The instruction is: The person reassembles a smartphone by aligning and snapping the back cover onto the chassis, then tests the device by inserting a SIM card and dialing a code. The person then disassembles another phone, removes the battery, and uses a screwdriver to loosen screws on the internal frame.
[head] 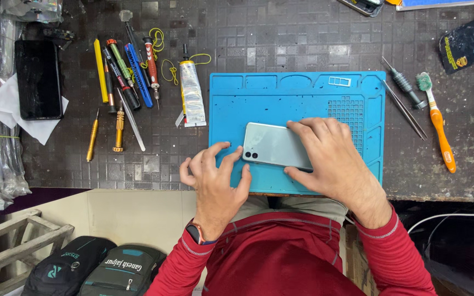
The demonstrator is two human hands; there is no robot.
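- Phone [272,145] lies back-up on the blue mat [303,90], at the mat's 6 o'clock edge, cameras toward 9 o'clock.
- My right hand [327,156] covers its 3 o'clock end, fingers curled over the far and near edges, holding it down.
- My left hand [215,178] is spread wide, fingertips touching the phone's 9 o'clock end; it grips nothing.
- Glue tube [192,93] and screwdrivers [122,71] lie off the mat at 10 o'clock; toothbrush [439,120] at 3 o'clock.

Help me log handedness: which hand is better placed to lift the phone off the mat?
Probably the right hand: it covers the pale green phone on the blue mat, while the left hand only touches its camera end.
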